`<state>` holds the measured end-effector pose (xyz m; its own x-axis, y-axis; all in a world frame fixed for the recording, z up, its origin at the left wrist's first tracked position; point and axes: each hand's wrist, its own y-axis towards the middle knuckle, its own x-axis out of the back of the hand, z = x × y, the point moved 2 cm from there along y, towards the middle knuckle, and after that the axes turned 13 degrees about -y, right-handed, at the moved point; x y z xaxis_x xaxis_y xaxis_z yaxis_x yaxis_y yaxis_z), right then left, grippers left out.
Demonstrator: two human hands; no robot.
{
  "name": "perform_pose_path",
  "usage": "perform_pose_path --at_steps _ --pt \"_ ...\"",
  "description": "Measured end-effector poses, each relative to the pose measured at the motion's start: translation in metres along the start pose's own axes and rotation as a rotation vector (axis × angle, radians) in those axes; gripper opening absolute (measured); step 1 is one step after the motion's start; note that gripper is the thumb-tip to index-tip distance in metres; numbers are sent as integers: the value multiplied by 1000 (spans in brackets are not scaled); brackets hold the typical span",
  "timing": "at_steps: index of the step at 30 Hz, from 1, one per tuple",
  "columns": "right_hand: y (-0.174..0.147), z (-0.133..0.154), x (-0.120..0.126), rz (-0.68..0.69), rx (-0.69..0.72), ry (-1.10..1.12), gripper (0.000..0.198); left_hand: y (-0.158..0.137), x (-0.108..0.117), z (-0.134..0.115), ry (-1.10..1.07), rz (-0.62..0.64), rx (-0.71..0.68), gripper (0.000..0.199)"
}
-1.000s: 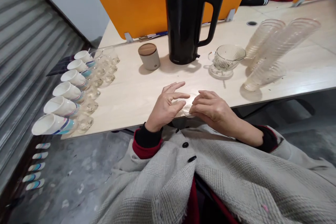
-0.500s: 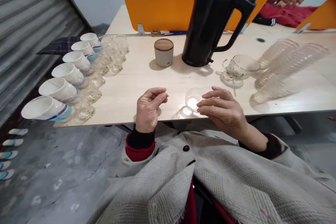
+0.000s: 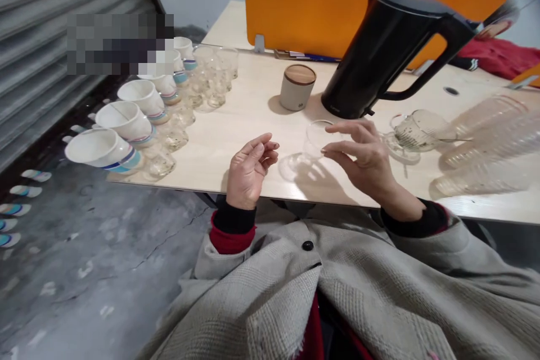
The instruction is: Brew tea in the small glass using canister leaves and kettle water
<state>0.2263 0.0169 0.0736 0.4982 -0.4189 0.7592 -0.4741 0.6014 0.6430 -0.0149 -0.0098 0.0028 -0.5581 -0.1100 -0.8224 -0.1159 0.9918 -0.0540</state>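
My right hand point(image 3: 360, 152) pinches the side of a clear plastic cup point(image 3: 313, 142) between thumb and fingers. The cup looks raised a little, its shadow on the table below. To its left, my left hand point(image 3: 248, 171) is curled with the thumb close against the fingers. Tiny dark specks show at its fingertips, too small to name. Right of my right hand stands a ribbed glass cup point(image 3: 422, 126) on a glass saucer, with dark flakes and a thin spoon handle. A grey canister point(image 3: 295, 95) with a wooden lid sits behind my hands.
A black electric kettle point(image 3: 379, 56) stands before the orange divider point(image 3: 316, 0). Stacked clear plastic cups point(image 3: 485, 174) lie at the right. Along the table's left side run several white paper cups point(image 3: 95, 146) and clear cups point(image 3: 160, 160) with dark bits. A person in red sits beyond.
My right hand has lifted the clear cup off the table and its grip has tightened. My left hand's fingers have loosened slightly. The view has swung to the left.
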Motion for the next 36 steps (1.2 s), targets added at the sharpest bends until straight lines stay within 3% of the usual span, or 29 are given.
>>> perform_pose_path --at_steps 7,14,18,22,24,31,36 --pt "39 -14 -47 66 -82 117 14 3 10 -3 -81 -37 40 26" --pt "46 -7 -70 119 -52 143 16 0 7 1 -3 -14 -74 36" --pt "46 0 -73 129 -10 191 14 -3 4 3 102 24 -251 38" --pt "44 6 -74 130 22 212 14 1 -8 -5 352 84 -533 40" --pt "43 7 -74 126 31 216 14 9 -17 -9 459 103 -606 39" --pt "41 6 -76 137 23 204 13 49 -45 -7 656 58 -469 29" --pt "41 7 -75 126 -23 169 10 54 -49 -6 744 53 -441 38"
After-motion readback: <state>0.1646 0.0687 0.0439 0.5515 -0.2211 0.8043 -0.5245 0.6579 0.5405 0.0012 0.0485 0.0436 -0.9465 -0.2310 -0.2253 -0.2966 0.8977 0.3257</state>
